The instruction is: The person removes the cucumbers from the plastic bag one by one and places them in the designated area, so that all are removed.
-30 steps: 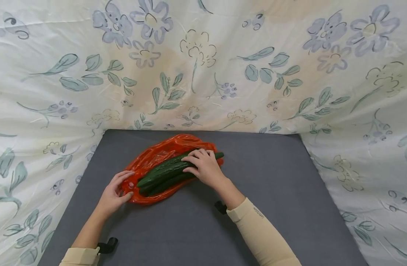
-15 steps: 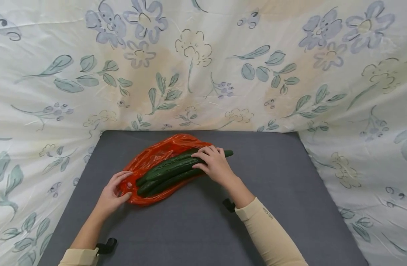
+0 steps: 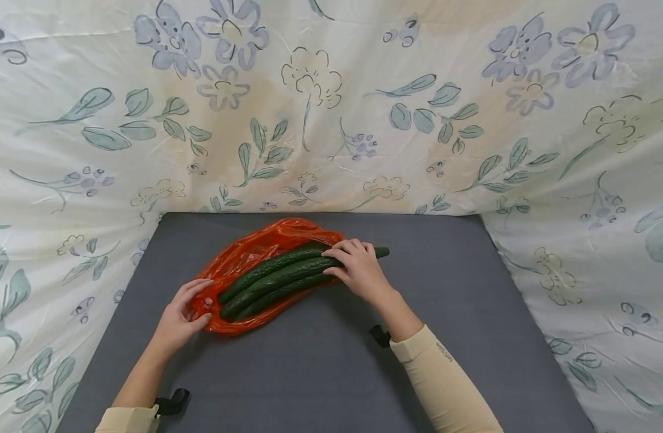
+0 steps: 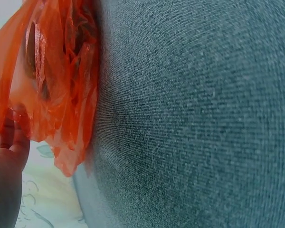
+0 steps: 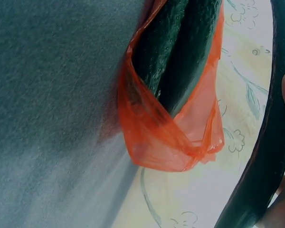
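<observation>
An orange-red plastic bag lies with its opening spread, and three long dark green cucumbers show in it side by side. My left hand holds the bag's left end, fingers at the far side and thumb at the near side. In the left wrist view the thin film hangs over part of those fingers. My right hand grips one cucumber near its right end, whose tip sticks out past the fingers. In the right wrist view this cucumber stands apart from two other cucumbers, which sit within the bag's mouth.
Beneath everything is a dark grey cloth-covered table. A pale floral curtain rises at its back and along both sides. Each wrist wears a black camera mount, such as the left mount.
My right hand has moved right with the gripped cucumber, whose tip now reaches farther past the bag. The other cucumbers show more plainly. My left hand stays at the bag's left end.
</observation>
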Demonstrator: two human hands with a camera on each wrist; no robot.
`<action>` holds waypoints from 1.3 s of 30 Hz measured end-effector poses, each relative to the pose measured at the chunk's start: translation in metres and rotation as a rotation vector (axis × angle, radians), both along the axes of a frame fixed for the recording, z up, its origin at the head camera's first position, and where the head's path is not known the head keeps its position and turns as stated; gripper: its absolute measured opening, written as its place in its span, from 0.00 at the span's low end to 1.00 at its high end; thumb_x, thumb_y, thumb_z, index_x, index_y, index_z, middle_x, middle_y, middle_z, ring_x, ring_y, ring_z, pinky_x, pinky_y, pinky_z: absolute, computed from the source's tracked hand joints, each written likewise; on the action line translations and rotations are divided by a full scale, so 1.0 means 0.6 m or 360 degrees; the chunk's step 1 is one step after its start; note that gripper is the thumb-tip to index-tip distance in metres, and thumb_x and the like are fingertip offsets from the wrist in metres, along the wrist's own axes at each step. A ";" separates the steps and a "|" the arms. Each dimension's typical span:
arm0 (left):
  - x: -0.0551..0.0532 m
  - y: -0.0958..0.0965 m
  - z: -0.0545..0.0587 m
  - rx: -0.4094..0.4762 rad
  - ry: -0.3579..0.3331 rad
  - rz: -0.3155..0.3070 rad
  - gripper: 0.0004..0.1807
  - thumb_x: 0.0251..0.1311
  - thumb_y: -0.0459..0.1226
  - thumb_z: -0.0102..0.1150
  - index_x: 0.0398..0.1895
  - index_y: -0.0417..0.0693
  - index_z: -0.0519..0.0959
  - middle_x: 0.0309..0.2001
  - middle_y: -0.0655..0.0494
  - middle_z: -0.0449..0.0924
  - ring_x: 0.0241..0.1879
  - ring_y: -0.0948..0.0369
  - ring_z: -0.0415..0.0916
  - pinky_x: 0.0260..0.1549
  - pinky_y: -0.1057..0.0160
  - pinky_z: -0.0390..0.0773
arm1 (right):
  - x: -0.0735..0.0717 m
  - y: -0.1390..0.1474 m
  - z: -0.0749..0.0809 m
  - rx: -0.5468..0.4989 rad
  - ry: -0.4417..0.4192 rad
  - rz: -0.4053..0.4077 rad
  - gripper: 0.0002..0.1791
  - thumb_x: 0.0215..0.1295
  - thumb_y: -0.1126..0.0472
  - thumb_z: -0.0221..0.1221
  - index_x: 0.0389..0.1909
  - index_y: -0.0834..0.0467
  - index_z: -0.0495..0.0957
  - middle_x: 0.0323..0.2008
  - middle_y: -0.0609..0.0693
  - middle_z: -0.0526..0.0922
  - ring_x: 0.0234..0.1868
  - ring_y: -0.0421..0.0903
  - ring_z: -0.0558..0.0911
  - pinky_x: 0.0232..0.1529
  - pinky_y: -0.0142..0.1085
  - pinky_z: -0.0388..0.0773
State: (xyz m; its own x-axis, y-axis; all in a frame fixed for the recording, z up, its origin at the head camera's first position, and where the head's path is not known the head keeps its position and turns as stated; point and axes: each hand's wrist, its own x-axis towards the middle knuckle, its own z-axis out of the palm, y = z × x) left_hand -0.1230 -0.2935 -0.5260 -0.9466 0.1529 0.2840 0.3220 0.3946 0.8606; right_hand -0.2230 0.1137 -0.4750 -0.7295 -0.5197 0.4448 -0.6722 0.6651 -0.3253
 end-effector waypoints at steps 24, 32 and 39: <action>0.000 -0.007 -0.002 0.0064 -0.0053 -0.0008 0.35 0.55 0.17 0.60 0.70 0.33 0.67 0.67 0.43 0.59 0.46 0.64 0.74 0.41 0.78 0.78 | -0.006 0.052 -0.006 -0.0059 0.0016 -0.0094 0.21 0.58 0.54 0.71 0.53 0.49 0.84 0.51 0.49 0.81 0.54 0.52 0.76 0.54 0.55 0.68; -0.002 -0.005 -0.004 0.0078 -0.0022 -0.0003 0.35 0.56 0.16 0.59 0.69 0.32 0.67 0.68 0.42 0.60 0.46 0.65 0.74 0.42 0.79 0.78 | -0.004 0.075 -0.010 -0.0089 0.0001 -0.0116 0.21 0.58 0.53 0.70 0.54 0.49 0.83 0.51 0.49 0.81 0.55 0.53 0.76 0.55 0.55 0.68; 0.001 -0.004 -0.002 0.0063 0.0003 0.0025 0.34 0.56 0.17 0.59 0.69 0.33 0.68 0.68 0.41 0.60 0.47 0.66 0.75 0.43 0.79 0.76 | -0.006 0.090 -0.018 -0.0114 0.0032 -0.0106 0.21 0.59 0.54 0.70 0.54 0.52 0.83 0.51 0.52 0.82 0.54 0.54 0.77 0.54 0.57 0.69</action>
